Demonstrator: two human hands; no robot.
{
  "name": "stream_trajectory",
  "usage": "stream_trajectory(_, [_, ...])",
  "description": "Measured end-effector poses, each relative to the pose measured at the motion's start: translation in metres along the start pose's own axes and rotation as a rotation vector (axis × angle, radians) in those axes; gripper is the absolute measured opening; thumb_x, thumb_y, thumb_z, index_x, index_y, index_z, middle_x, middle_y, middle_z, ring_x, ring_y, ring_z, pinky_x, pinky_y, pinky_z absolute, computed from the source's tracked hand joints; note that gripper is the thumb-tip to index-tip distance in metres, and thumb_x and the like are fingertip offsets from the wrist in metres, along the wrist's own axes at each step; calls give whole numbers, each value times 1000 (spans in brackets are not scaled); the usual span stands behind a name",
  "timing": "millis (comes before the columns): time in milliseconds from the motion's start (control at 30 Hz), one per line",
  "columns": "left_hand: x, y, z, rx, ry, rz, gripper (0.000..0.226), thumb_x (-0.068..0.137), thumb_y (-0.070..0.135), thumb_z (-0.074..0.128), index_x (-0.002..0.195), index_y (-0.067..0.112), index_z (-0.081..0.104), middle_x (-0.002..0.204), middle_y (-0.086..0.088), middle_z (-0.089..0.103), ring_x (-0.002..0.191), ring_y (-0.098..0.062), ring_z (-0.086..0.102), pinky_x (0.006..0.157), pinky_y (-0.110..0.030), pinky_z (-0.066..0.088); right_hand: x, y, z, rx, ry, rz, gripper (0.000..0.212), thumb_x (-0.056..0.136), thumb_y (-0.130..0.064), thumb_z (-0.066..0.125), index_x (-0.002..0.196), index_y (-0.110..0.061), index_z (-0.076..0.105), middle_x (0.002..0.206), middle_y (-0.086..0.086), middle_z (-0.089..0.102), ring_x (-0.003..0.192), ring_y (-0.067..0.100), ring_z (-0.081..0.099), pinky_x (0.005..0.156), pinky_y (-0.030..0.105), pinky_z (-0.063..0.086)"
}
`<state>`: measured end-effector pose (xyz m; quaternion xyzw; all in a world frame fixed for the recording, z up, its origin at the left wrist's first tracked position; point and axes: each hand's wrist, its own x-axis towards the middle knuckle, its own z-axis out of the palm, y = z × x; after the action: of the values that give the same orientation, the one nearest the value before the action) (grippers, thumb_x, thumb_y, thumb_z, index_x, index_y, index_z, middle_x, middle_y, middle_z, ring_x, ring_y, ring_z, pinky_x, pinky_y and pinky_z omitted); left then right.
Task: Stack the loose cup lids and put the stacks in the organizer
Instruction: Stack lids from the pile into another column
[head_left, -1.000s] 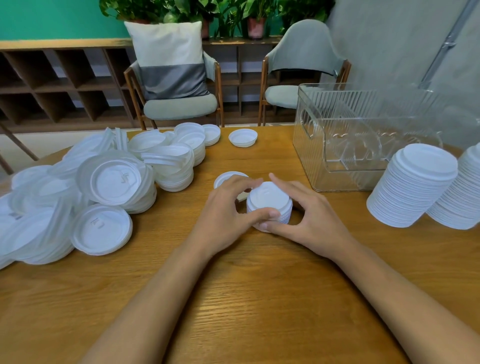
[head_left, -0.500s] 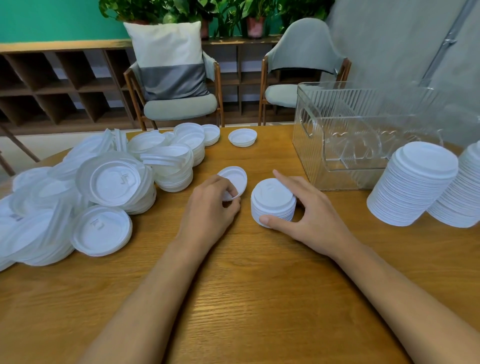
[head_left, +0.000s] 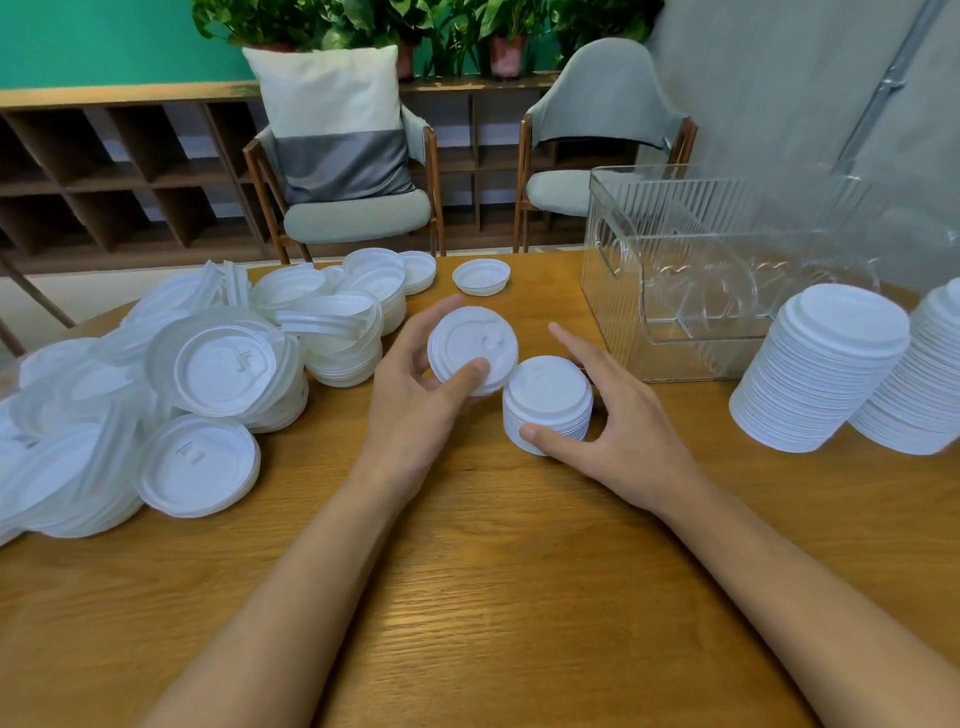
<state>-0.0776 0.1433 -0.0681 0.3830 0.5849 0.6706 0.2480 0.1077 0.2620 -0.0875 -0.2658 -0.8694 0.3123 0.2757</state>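
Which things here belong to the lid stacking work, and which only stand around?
Job: lid in left hand; small stack held by right hand; loose lid pile; tall stacks; clear organizer.
Idle: two chairs, pillow, potted plants, wooden shelf.

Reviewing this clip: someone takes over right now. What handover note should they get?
Left hand grips one lid, raised beside the small stack.
Right hand holds the small stack.
The loose pile lies left; two tall stacks stand right, beside the organizer, which shows no lids.
Done: two tall stacks, a small one begun.
Left: add held lid, stack the pile, load the organizer.
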Motion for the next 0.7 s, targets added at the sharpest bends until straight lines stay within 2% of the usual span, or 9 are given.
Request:
stream_trajectory(67, [1,2,1,-167,-6,-79,57,93,1,73,143,25,59,124,0,76,116,-18,72,86,-34,61,0,0,-1,5,-6,-8,95,81,-53,84,158,-51,29,140,-26,48,124,-22,38,94,-5,25])
stream_trajectory(133, [2,2,2,-210,-39,-128,55,93,5,75,144,20,59,124,-2,76,117,-19,72,91,-34,58,0,0,-1,10,-7,-20,94,82,-53,83,158,-50,29,142,-26,47,126,-22,38,95,-6,24])
stream_trajectory(233, [1,-4,5,0,-51,-83,50,91,19,80,139,19,65,120,2,77,113,-10,72,97,-29,56,0,-1,1,8,-5,-49,94,83,-52,83,159,-50,29,145,-24,47,129,-19,39,99,-4,24])
stream_trajectory(367, [-6,-13,17,319,-59,-20,37,87,48,80,122,38,75,107,7,74,83,-1,60,81,-16,47,0,-1,3,5,-28,-74,88,85,-49,82,158,-49,33,140,-22,50,131,-9,44,102,1,28])
stream_trajectory(433, [-10,-14,21,434,-61,11,42,83,61,76,121,44,74,109,13,67,87,1,61,81,-12,44,0,1,4,5,-25,-93,81,85,-46,83,156,-41,43,137,-18,53,129,-3,49,101,4,32])
stream_trajectory(500, [-10,-11,20,443,-109,9,57,79,71,73,129,43,70,119,18,64,103,4,62,89,-14,45,0,1,3,1,-18,-98,77,84,-47,83,153,-37,49,136,-18,55,128,-3,51,101,5,34])
stream_trajectory(533, [-9,-10,17,407,-162,-4,61,81,69,74,135,40,67,126,20,64,113,5,60,94,-16,45,0,1,3,-1,-18,-98,76,84,-48,83,152,-37,50,135,-19,55,128,-3,50,100,5,34])
stream_trajectory(600, [-5,-7,10,315,-292,-33,62,87,46,79,145,34,59,136,21,63,127,8,55,101,-17,46,0,0,3,-1,-20,-94,76,84,-48,83,151,-37,50,135,-19,55,127,-5,49,99,4,33])
stream_trajectory(700, [-2,-8,4,289,-311,-12,64,86,19,82,146,28,59,133,15,68,126,4,60,104,-21,49,0,0,3,6,-20,-90,80,83,-50,83,153,-41,46,135,-20,54,127,-8,47,98,2,32])
